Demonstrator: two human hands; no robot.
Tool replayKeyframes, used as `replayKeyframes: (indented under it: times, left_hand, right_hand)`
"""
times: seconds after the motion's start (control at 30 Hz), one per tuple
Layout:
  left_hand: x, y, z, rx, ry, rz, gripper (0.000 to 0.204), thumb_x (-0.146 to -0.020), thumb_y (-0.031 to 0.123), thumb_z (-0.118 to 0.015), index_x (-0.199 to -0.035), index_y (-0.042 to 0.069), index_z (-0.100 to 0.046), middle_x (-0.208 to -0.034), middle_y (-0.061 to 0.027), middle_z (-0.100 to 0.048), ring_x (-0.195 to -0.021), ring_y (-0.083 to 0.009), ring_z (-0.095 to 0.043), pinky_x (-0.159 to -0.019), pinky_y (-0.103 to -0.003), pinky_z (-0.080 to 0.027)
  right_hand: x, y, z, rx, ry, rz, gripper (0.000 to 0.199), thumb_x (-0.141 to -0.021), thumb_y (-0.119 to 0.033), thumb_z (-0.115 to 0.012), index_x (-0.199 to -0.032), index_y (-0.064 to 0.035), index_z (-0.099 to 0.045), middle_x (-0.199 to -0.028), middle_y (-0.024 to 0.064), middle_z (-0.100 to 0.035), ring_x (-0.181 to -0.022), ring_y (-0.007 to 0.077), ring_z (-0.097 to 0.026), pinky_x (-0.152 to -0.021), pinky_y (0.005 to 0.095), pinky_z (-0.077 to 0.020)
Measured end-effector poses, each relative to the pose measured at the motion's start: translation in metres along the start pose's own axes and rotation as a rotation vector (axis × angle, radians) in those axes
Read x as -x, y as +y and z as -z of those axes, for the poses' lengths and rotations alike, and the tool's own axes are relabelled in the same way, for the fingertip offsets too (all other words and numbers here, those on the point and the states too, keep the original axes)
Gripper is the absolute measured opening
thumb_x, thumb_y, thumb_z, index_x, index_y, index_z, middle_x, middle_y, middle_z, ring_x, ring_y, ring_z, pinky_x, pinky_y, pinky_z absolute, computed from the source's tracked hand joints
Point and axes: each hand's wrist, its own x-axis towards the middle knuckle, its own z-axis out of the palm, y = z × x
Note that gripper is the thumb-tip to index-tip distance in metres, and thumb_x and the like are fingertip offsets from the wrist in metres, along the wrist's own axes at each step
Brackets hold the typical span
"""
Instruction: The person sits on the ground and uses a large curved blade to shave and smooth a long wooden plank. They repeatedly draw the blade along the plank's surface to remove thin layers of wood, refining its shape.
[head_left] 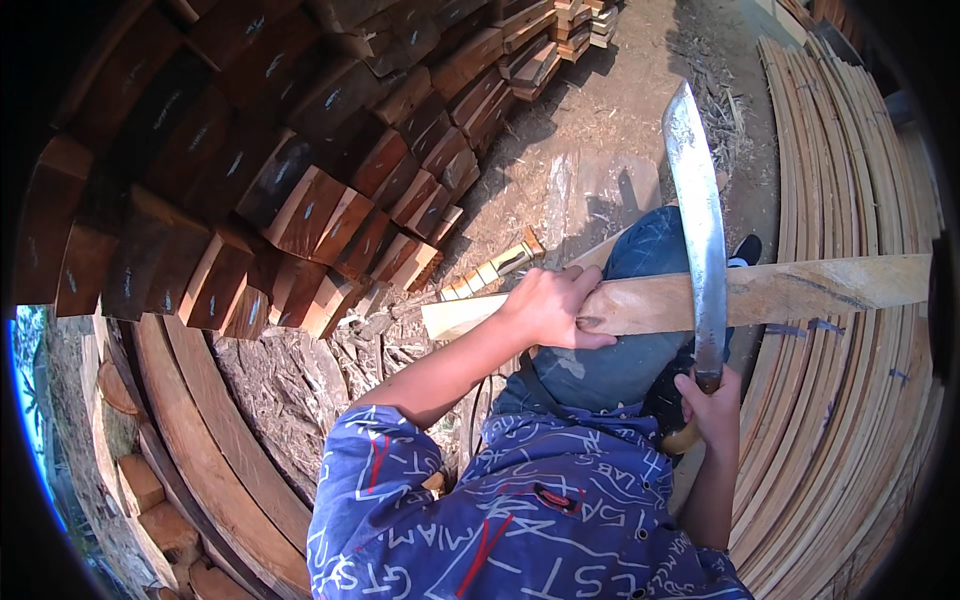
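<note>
A long pale wooden plank (800, 293) lies crosswise over my thigh in blue trousers. My left hand (556, 306) is closed over the plank toward its left end, thumb on the near side, next to a dark knot. In my right hand (712, 405) I grip the handle of a machete (698, 200) just below the plank's near edge. The broad steel blade points up and away, crossing over the plank in this view. Whether the blade touches the wood, I cannot tell.
Stacked dark timber beams (300, 220) rise at the left and far left. Long thin strips of wood (830, 170) lie bundled along the right. A yellowish wooden piece (490, 272) rests on the ground past my left hand, among wood chips (290, 385). Curved boards (215, 440) lie at the lower left.
</note>
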Motion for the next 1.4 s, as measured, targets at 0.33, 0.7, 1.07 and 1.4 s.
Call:
replayKeyframes:
  times: [0.33,0.7,1.07,1.4]
  left_hand:
    - [-0.073,0.021,0.01,0.171,0.272,-0.329,0.057,-0.088,0.057,-0.059,-0.073,0.003,-0.063,-0.058,-0.0174,-0.06,-0.06,-0.0371,-0.065,-0.055,-0.044,-0.052]
    - [-0.112,0.035,0.008,-0.228,-0.144,-0.32,0.068,-0.091,0.063,-0.048,-0.066,0.002,-0.064,-0.06,-0.019,-0.061,-0.065,-0.0399,-0.063,-0.063,-0.046,-0.051]
    - [-0.08,0.006,-0.017,0.164,0.125,-0.52,0.021,-0.095,0.03,-0.063,-0.09,0.012,-0.072,-0.076,-0.0036,-0.06,-0.073,-0.0226,-0.059,-0.069,-0.034,-0.05]
    - [-0.102,0.033,-0.011,-0.147,-0.152,-0.209,0.063,-0.091,0.059,-0.049,-0.074,0.001,-0.067,-0.062,-0.0197,-0.062,-0.066,-0.0403,-0.065,-0.063,-0.048,-0.052]
  right_hand:
    - [-0.001,-0.081,-0.085,-0.263,-0.402,0.029,0.015,-0.089,-0.001,-0.066,-0.082,-0.0015,-0.053,-0.075,0.0098,-0.064,-0.049,0.0073,-0.054,-0.044,0.0227,-0.0457]
    - [-0.002,-0.109,-0.166,-0.383,-0.787,-0.005,0.01,-0.087,0.004,-0.061,-0.095,0.0019,-0.056,-0.09,0.0113,-0.065,-0.051,0.0103,-0.058,-0.05,0.0278,-0.0525]
    - [-0.012,-0.106,-0.094,-0.4,-0.222,0.131,0.017,-0.078,0.012,-0.055,-0.081,-0.0015,-0.045,-0.126,0.0314,-0.06,-0.047,0.0119,-0.057,-0.042,0.0265,-0.0491]
    - [-0.02,-0.101,-0.16,-0.322,-0.831,-0.183,0.032,-0.079,0.009,-0.055,-0.111,0.0093,-0.057,-0.074,0.0058,-0.055,-0.048,0.0128,-0.056,-0.045,0.029,-0.0496]
